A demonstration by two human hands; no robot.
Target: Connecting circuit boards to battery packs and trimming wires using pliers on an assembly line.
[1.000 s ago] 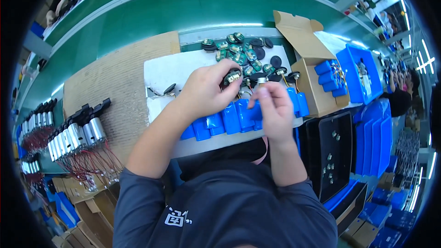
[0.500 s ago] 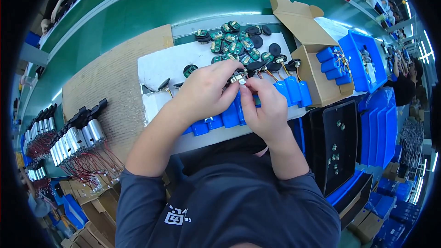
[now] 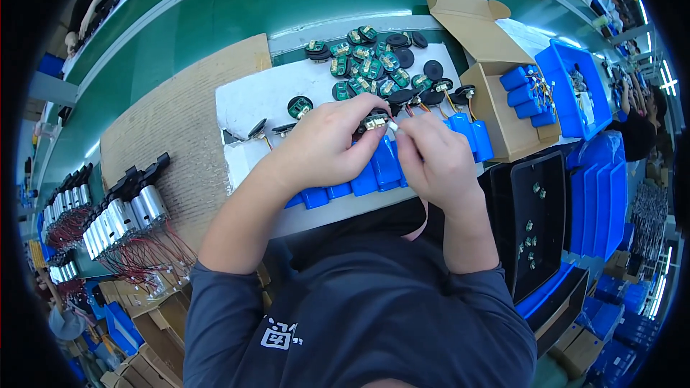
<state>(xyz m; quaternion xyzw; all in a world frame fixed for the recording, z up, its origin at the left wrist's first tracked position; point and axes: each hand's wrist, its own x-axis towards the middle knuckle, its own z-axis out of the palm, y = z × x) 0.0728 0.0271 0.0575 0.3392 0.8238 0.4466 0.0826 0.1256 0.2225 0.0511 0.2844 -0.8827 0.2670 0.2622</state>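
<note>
Between the thumb and fingers of my left hand [image 3: 323, 140] is a small round circuit board [image 3: 374, 123] with a black disc. My right hand [image 3: 440, 162], closed in a pinch, holds a small white plug [image 3: 392, 126] close to the board's right edge. Whether plug and board touch is hard to tell. Below my hands stands a row of blue battery packs [image 3: 387, 164]; several have wires running to black-disc boards [image 3: 442, 86] behind them. Loose round green boards [image 3: 371, 68] lie heaped farther back on a white foam slab [image 3: 248, 100].
At right, an open cardboard box [image 3: 496, 126] holds blue packs, beside a blue bin [image 3: 600, 111]. Nearer are a black tray [image 3: 543, 223] with small parts and stacked blue trays [image 3: 595, 205]. Silver motors [image 3: 115, 226] with red wires lie left on cardboard [image 3: 172, 115].
My right hand has drawn slightly right, and its fingers have turned, with the white plug now at the board's side. My left hand has hardly moved.
</note>
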